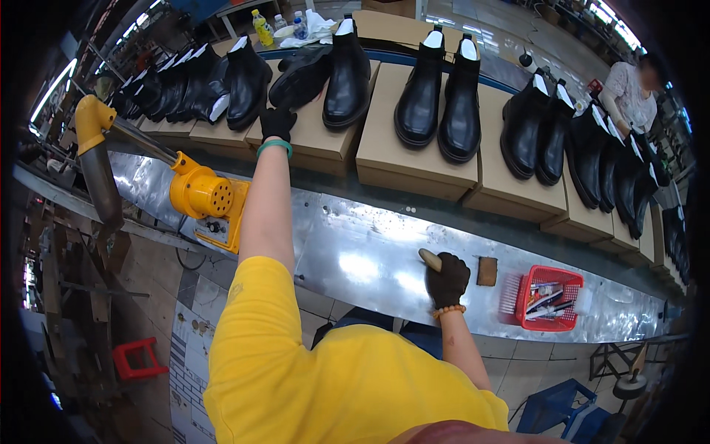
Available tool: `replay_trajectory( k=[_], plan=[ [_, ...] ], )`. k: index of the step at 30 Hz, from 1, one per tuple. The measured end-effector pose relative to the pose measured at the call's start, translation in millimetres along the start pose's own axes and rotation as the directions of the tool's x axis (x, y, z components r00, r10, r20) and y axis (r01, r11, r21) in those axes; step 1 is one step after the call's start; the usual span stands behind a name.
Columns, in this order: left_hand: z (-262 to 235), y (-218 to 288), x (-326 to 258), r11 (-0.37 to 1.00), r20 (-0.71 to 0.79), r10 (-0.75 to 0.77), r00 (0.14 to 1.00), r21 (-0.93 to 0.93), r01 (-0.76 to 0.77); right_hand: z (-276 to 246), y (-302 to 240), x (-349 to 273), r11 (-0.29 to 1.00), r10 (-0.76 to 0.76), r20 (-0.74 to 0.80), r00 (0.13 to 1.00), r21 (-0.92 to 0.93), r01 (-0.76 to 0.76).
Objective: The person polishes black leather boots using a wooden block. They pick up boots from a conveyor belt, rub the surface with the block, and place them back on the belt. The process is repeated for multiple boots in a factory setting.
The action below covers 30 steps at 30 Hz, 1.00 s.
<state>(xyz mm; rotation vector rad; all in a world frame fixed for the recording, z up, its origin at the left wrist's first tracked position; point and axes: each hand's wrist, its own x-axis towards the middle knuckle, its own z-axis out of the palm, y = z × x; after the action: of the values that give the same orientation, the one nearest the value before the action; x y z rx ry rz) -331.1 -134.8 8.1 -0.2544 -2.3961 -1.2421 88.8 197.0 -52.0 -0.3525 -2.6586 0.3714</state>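
Your left hand point(278, 122) grasps the toppled black boot point(302, 74) on the far cardboard box point(314, 137); your right hand point(447, 279) is clenched on a wooden-handled brush point(430, 259) at the near counter point(355, 255); the boot looks light and supple, so grip the stiffer heel.

The left hand point(278, 122), in a black glove with a green wristband, reaches across the shiny metal workbench point(355, 251) to a black leather ankle boot point(299, 74) lying tipped on a brown cardboard box point(314, 140). The black-gloved right hand point(447, 280) grips a wooden-handled brush point(430, 259) near the bench's front edge, beside a red plastic basket point(549, 297).
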Motion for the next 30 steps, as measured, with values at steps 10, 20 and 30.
replay_trajectory(
  k=[10, 20, 30],
  plan=[
    [-15.5, 49.9, 25.5, 0.651, 0.143, -0.369, 0.918, -0.665, 0.365, -2.7, -4.3, 3.0, 1.0, -0.022, -0.041, 0.999, 0.009, 0.023],
    [-72.4, 90.3, 26.0, 0.65, 0.02, -0.04, 0.999, -0.759, 0.041, 0.8, -0.7, 1.1, 0.999, -0.025, -0.054, 0.998, 0.03, 0.027],
    [-195.9, 144.9, -84.6, 0.864, -0.166, -0.097, 0.981, -0.503, 0.0, -3.4, -0.5, 3.9, 0.99, 0.033, 0.065, 0.997, 0.137, -0.042]
  ],
)
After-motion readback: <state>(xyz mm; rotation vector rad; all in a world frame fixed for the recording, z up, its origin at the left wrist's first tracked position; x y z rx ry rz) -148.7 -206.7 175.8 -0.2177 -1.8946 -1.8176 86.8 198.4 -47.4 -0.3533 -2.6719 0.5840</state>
